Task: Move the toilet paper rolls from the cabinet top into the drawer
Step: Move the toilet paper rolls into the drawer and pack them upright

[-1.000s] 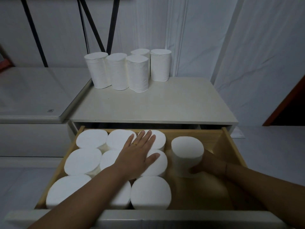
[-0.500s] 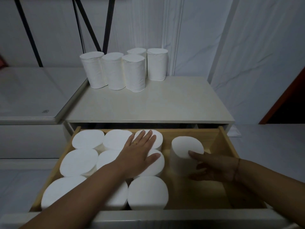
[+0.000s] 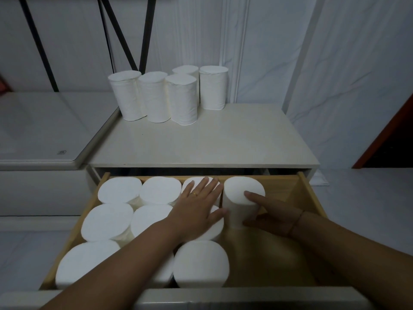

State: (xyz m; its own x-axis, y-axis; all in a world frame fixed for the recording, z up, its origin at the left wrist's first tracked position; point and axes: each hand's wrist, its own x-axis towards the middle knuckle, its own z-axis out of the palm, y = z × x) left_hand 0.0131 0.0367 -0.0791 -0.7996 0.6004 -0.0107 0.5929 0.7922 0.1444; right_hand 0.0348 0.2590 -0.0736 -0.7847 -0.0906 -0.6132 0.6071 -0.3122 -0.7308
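Several white toilet paper rolls stand upright at the back left of the cream cabinet top. Below it the wooden drawer is pulled out, and its left part is packed with several upright rolls. My left hand lies flat on these rolls with its fingers spread. One more roll stands at the drawer's back, next to the packed rows. My right hand holds it, index finger on its top and thumb low on its side.
The drawer's right part shows bare wooden floor. A white glass-topped surface adjoins the cabinet on the left, with black rods leaning on the wall behind. A dark red door frame is at the right.
My right hand has shifted from the roll's right side to its top and front. The roll has slid back and left, against the packed rows. My left hand stayed put.
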